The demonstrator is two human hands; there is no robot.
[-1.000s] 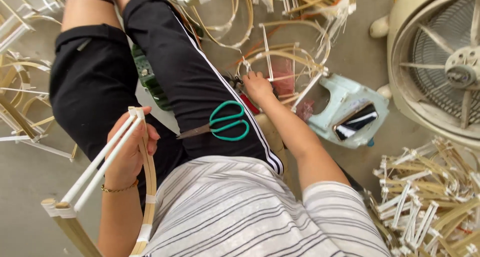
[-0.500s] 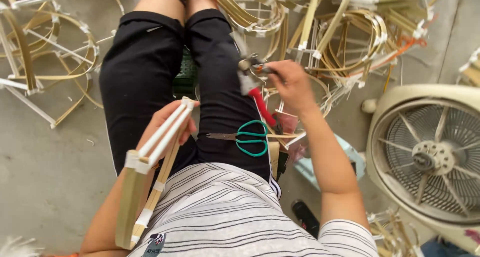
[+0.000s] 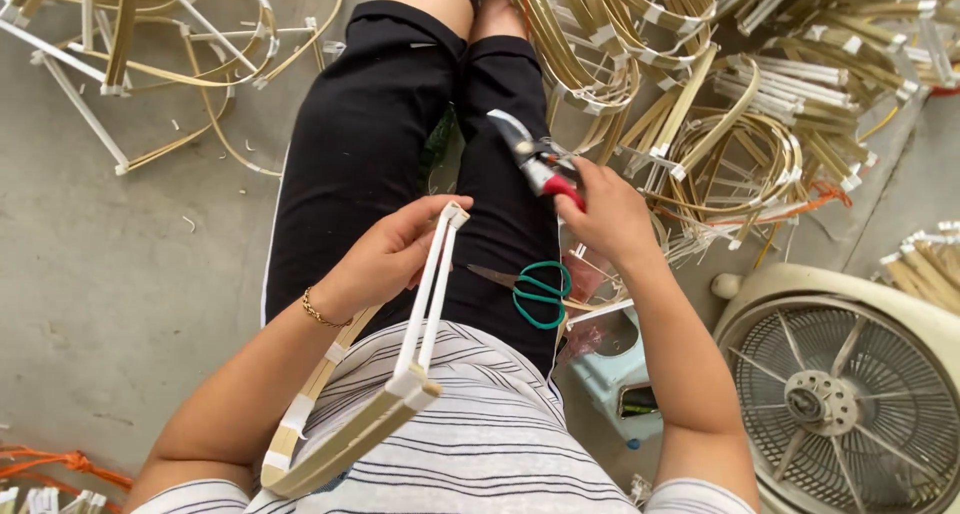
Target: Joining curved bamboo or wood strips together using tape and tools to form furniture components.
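left hand [image 3: 385,259] grip closed on bamboo frame [image 3: 400,374] | right hand [image 3: 610,219] grip closed on pruning shears [image 3: 535,154] — blades open

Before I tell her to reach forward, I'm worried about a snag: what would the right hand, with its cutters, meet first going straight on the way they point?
Probably the black trouser leg. The right hand aims the cutters up-left over it; depth is unclear.

Left hand [image 3: 385,259] gripping bamboo frame [image 3: 400,374], right hand [image 3: 610,219] holding pliers [image 3: 535,154] (red-handled) — scissors [image 3: 530,289] on lap
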